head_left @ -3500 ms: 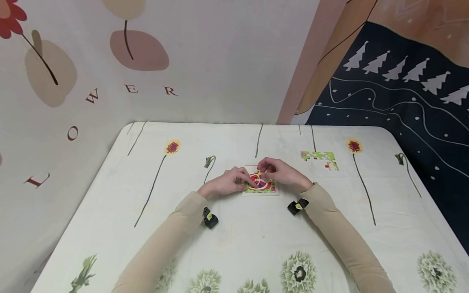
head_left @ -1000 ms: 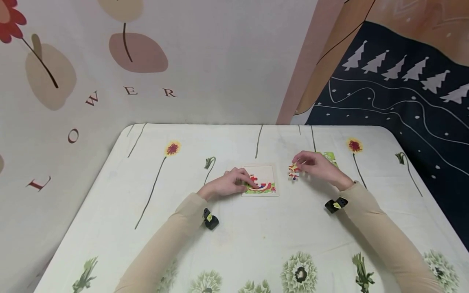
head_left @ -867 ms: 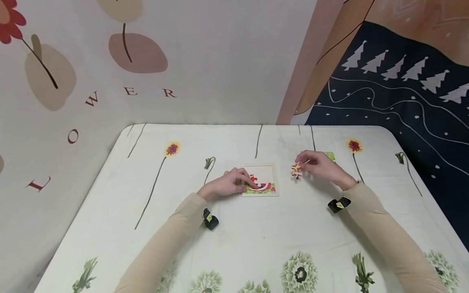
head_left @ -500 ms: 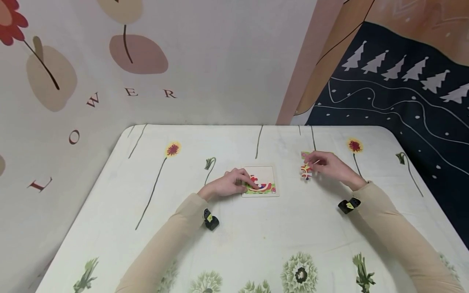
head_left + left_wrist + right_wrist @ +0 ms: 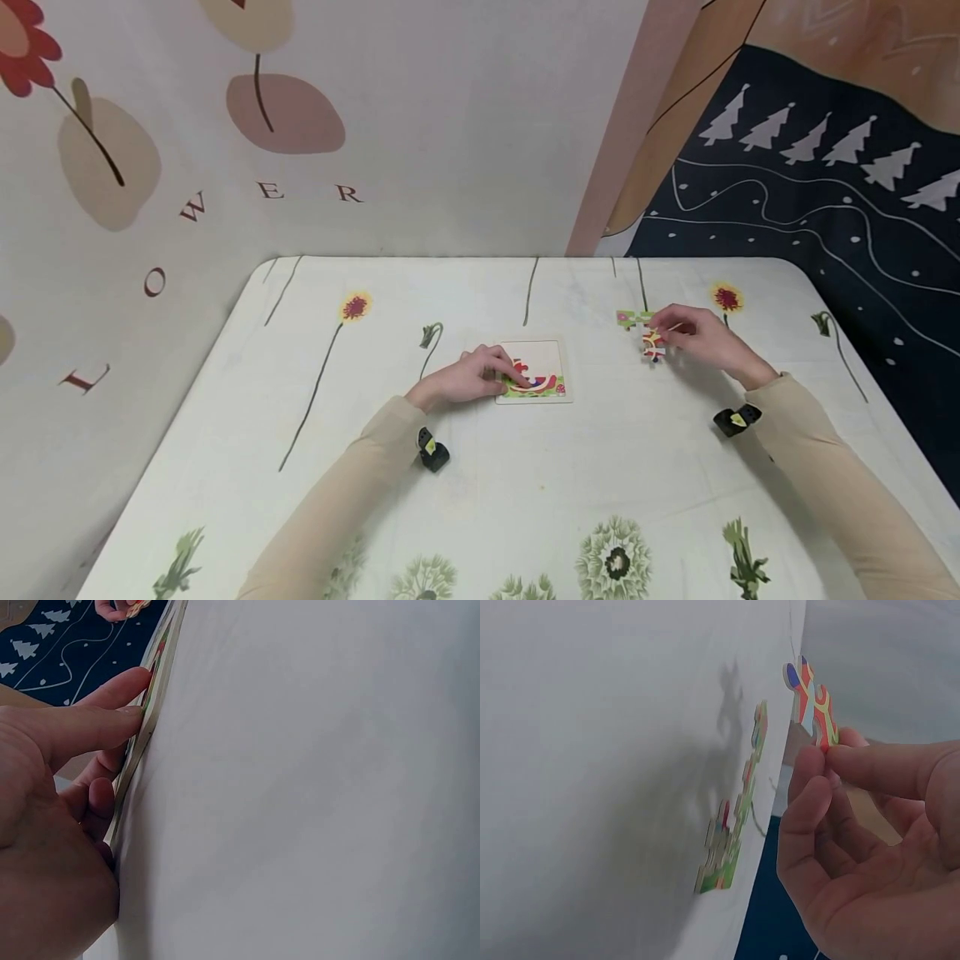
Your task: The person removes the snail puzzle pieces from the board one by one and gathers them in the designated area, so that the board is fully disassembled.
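Head shows L hand (image 5: 467, 375) on tray (image 5: 542, 353), R-wrist doesn't.

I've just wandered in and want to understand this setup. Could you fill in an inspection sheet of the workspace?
Surface: white table cover printed with flowers.
Job's things: square, pale puzzle board, its lower part filled with red, green and blue pieces; red-and-yellow jigsaw section, raised off the table; green-printed strip of joined jigsaw pieces, lying flat.
Clutter: nothing seen.
Hands: bare left hand rests fingers on the puzzle; bare right hand pinches the jigsaw section. Small black wrist cameras are worn.
Cables: nothing seen.
Surroundings: pale flower-printed backdrop; navy backdrop with white trees.
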Tool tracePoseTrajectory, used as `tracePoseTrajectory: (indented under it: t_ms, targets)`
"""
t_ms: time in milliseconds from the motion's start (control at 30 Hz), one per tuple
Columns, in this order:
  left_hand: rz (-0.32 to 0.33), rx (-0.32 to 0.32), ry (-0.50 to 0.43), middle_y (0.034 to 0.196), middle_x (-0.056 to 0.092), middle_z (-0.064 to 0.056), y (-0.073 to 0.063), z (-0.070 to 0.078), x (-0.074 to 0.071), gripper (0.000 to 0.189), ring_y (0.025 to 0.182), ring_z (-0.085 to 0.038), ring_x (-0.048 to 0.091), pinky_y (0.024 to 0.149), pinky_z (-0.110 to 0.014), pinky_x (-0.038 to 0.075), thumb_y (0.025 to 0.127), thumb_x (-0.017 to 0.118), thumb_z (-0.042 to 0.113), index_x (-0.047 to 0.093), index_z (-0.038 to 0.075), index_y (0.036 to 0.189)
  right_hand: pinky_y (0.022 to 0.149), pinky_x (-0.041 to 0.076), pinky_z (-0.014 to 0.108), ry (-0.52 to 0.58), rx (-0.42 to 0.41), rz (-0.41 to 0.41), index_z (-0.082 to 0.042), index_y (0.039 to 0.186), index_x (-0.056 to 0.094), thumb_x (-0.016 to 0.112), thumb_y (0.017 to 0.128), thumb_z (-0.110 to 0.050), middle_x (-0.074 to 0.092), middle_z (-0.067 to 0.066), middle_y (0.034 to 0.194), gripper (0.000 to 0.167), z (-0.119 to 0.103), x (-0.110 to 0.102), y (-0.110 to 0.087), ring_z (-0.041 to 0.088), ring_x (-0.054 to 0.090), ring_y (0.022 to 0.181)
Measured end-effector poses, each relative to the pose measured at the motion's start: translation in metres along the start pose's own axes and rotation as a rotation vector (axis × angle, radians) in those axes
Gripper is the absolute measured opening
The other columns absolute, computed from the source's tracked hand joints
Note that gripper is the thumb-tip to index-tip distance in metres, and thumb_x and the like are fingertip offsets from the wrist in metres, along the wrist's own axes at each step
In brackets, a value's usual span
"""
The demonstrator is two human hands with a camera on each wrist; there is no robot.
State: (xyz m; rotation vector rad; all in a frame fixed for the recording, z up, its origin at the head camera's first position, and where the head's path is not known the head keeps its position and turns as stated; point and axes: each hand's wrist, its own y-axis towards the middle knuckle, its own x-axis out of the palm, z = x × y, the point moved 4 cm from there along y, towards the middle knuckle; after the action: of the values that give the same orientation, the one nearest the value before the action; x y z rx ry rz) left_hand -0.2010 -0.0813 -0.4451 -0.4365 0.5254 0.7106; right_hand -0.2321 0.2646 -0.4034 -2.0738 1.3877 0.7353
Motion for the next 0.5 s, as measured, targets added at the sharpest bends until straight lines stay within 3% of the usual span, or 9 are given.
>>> tracePoseTrajectory:
  t_ms: [167,500]
  targets:
    - [-0.001,-0.006,-0.007,0.118,0.059,-0.002,0.000,-0.001,0.000,0.030,0.115,-0.020,0.043,0.108,-0.055,0.021,0.094,0.062,0.006,0.075,0.019,0.117,0.075,0.045,0.018,-0.031,0.014,0.017,0.002,0.118,0.062,0.054,0.099,-0.002,0.064,0.022,0.115,0.021,0.008,-0.003,0.002,0.015,0.056,0.093]
    - [-0.003,0.009,0.002,0.120,0.059,-0.003,0.001,-0.001,0.000,0.029,0.112,-0.019,0.042,0.103,-0.048,0.024,0.094,0.062,0.007,0.075,0.018,0.117,0.074,0.044,0.020,-0.043,0.042,0.030,0.002,0.118,0.062,0.053,0.098,0.001,0.064,0.023,0.113,0.022,0.020,-0.002,0.009,0.026,0.056,0.098]
